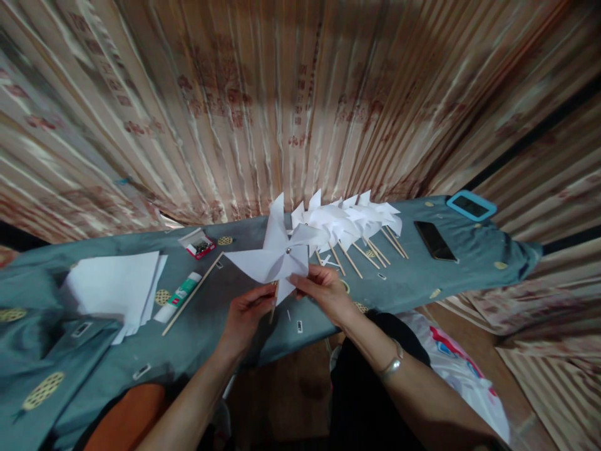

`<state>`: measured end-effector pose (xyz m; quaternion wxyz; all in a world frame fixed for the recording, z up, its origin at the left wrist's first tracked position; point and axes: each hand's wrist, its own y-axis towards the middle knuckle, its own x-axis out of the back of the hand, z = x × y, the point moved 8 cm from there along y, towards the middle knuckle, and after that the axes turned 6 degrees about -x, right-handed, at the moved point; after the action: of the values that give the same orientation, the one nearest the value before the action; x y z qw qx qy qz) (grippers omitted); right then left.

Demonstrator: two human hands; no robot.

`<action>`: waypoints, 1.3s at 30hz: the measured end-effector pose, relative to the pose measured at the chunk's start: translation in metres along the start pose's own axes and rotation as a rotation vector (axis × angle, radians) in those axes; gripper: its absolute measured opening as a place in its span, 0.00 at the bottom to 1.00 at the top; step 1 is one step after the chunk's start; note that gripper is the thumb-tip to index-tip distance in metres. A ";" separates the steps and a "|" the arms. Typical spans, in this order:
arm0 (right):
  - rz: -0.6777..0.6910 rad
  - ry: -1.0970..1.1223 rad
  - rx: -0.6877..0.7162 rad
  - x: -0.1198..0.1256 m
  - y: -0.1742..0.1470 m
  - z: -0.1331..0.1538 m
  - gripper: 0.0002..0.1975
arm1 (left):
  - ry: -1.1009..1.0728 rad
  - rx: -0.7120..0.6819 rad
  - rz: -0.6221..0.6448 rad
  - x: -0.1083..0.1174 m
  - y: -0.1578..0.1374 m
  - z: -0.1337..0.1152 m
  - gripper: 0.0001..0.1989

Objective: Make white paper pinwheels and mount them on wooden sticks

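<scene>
A white paper pinwheel [282,250] with a round metal pin at its centre is held up over the middle of the table. Below its blades, my left hand [247,314] is closed around the thin wooden stick [273,307]. My right hand [323,288] pinches a lower paper blade between thumb and fingers, just right of the stick. Behind and to the right lie several finished-looking white pinwheels [347,219] in an overlapping row, their sticks pointing toward me. One loose wooden stick [192,294] rests to the left beside a green and white glue stick [178,297].
White paper sheets [113,282] are stacked at the left. A small open red and white box [197,243] holds dark pins. At the right lie a black phone [434,240] and a blue-framed device [471,205]. A curtain [300,113] hangs behind the cloth-covered table [399,282].
</scene>
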<state>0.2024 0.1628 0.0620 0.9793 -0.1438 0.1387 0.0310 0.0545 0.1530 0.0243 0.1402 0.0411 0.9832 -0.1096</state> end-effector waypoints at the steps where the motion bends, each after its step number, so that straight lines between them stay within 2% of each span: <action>1: 0.013 -0.026 0.010 -0.003 0.000 0.000 0.17 | -0.006 -0.007 0.011 -0.001 0.000 -0.001 0.12; 5: 0.040 -0.188 0.131 -0.013 -0.003 0.007 0.18 | -0.028 -0.015 0.000 0.001 0.001 -0.001 0.13; 12: -0.032 -0.725 0.315 -0.022 -0.015 0.021 0.17 | -0.050 -0.073 -0.003 0.003 0.001 0.000 0.13; 17: -0.041 -0.852 0.421 -0.024 -0.024 0.034 0.16 | -0.060 -0.086 0.011 0.008 0.006 0.000 0.14; 19: -0.086 -0.832 0.483 -0.016 -0.027 0.043 0.15 | -0.063 -0.083 -0.004 0.011 0.007 -0.001 0.14; 22: -0.226 -0.740 0.527 0.010 -0.030 0.058 0.12 | -0.069 -0.068 -0.046 0.017 0.008 0.000 0.15; 25: -0.377 -0.581 0.536 0.041 -0.028 0.070 0.12 | -0.063 -0.046 -0.068 0.018 0.006 0.001 0.15; 27: -0.431 -0.455 0.550 0.057 -0.025 0.074 0.14 | -0.059 -0.032 -0.060 0.016 0.006 0.002 0.15; 32: -0.332 -0.207 0.462 0.067 -0.008 0.062 0.22 | -0.057 -0.018 -0.024 0.011 0.005 0.004 0.15; 39: -0.279 -0.121 0.318 0.061 0.000 0.046 0.20 | -0.051 -0.016 -0.005 0.010 0.004 0.006 0.14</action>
<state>0.2733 0.1769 0.0870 0.9910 -0.0033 0.0617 -0.1184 0.0475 0.1562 0.0151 0.1652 0.0347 0.9802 -0.1032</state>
